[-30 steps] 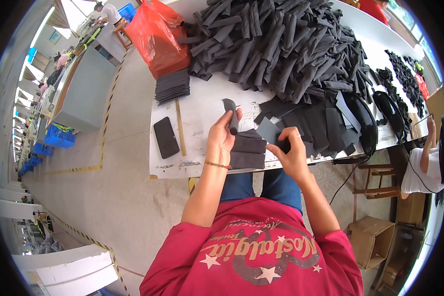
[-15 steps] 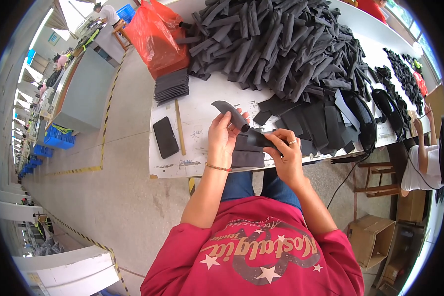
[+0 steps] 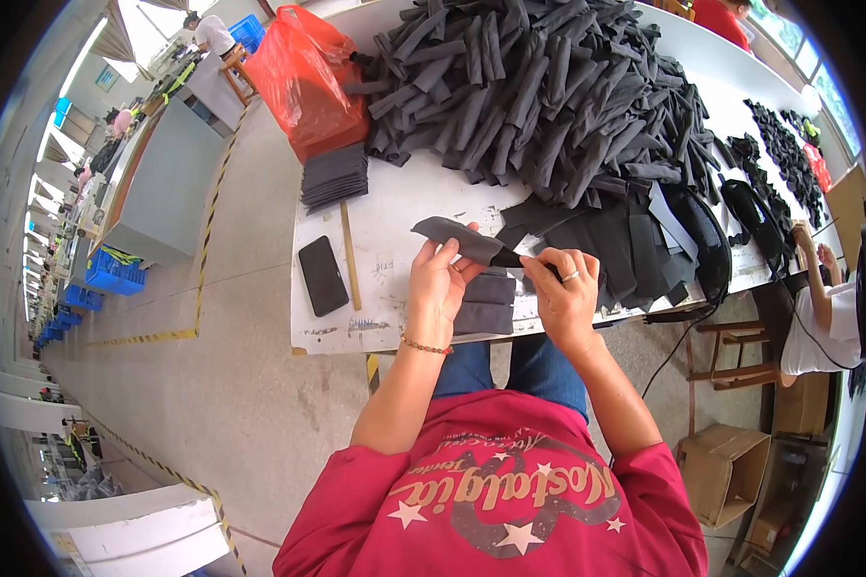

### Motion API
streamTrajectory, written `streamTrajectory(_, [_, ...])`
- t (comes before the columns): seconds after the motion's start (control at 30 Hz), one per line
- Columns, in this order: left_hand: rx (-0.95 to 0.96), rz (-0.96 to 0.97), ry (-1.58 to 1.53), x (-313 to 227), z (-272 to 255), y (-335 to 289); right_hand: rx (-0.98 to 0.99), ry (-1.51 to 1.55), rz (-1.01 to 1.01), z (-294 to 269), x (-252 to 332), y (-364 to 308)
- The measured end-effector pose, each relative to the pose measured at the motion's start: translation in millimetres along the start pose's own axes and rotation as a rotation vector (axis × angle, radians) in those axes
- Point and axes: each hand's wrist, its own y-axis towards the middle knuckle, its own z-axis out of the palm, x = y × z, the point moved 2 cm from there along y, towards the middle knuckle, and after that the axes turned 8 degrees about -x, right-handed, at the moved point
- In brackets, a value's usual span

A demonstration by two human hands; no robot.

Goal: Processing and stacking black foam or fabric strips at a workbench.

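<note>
A dark grey fabric tube [image 3: 457, 238] lies across the fingers of my left hand [image 3: 437, 287], closed around its underside with the thumb on top. At its right end a black flat piece [image 3: 508, 258] runs into the tube's mouth. My right hand [image 3: 568, 296], a ring on one finger, pinches the outer end of that piece; how far it reaches inside is hidden. Just below both hands, several folded dark grey fabric pieces [image 3: 484, 313] lie at the table's near edge. Flat dark strips [image 3: 635, 240] are spread out to the right.
A large heap of dark grey fabric tubes [image 3: 539, 91] covers the far table. A red plastic bag [image 3: 308, 82], a neat fabric stack [image 3: 335, 177], a phone [image 3: 323, 276] and a wooden stick [image 3: 350, 260] are on the left. A co-worker's arm [image 3: 818, 288] shows at right.
The black piece and the tube, apart or barely meeting before, now join end to end. The tube has tipped flatter, and my right hand has turned and shifted slightly right.
</note>
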Motion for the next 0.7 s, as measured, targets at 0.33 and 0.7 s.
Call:
streamTrajectory(0.33, [0.134,0.243,-0.079,1,35,-42,0.049,0.145,0.153,12,26,3])
streamTrajectory(0.7, [0.144,0.162,-0.032,26,25,-34,0.201,0.412,0.117,24,34,0])
